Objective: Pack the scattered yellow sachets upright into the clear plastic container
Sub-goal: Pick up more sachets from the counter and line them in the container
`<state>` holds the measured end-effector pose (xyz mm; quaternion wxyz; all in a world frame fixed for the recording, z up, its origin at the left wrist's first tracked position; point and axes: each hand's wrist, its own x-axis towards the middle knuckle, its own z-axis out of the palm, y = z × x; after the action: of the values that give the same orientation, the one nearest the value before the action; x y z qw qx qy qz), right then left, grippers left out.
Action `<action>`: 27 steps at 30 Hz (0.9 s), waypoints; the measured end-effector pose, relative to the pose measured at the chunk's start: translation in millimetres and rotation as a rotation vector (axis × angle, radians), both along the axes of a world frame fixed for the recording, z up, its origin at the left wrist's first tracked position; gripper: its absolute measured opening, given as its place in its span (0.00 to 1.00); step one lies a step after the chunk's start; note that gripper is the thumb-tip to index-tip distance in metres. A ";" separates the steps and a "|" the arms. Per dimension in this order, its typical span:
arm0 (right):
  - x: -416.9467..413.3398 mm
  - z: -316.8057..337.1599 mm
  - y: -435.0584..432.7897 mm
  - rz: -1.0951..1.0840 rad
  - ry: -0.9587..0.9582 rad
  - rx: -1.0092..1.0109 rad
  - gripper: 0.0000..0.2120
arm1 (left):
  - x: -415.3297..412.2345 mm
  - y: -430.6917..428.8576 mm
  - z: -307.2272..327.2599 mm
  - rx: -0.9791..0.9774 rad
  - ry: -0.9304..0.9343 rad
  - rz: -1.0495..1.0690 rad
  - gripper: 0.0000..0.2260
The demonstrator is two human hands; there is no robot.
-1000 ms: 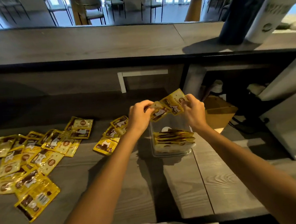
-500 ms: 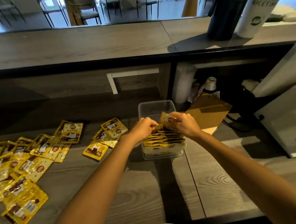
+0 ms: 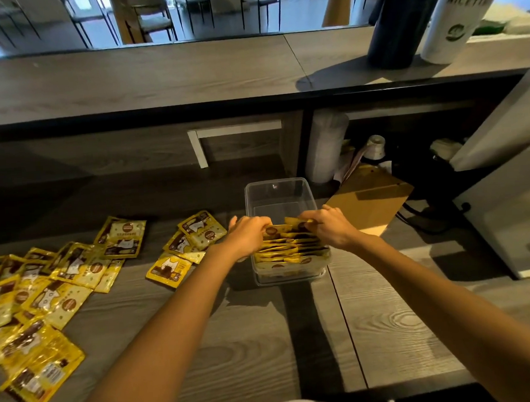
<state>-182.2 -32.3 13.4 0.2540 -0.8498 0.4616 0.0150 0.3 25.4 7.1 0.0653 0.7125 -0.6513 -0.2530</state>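
The clear plastic container stands on the grey wooden counter, its near half filled with a row of upright yellow sachets. My left hand and my right hand reach over its two sides and pinch a few yellow sachets between them, holding these upright just behind the packed row. The far half of the container holds nothing. Three loose sachets lie flat just left of the container. A larger scattered pile spreads along the counter's left edge.
A brown cardboard piece leans to the right of the container. A stack of clear cups and small clutter sit in the recess behind. A raised bar top carries a dark cylinder and a white cup stack. A white appliance stands right.
Both hands have come down from above the container with the sachets and now hold them inside it, lower than half a second ago. The view has tilted down slightly.
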 end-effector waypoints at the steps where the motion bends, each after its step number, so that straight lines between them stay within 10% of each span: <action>1: 0.2 0.0 0.6 0.011 0.012 0.017 0.16 | 1.0 0.0 -0.4 0.015 0.010 -0.010 0.15; 27: 2.8 -5.8 -0.3 -0.062 -0.128 0.281 0.14 | -0.3 -3.6 1.7 0.228 0.076 -0.001 0.08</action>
<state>-179.4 -32.6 7.6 0.3994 -0.7905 0.4640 0.0175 0.0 21.8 8.8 0.0086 0.7048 -0.6156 -0.3524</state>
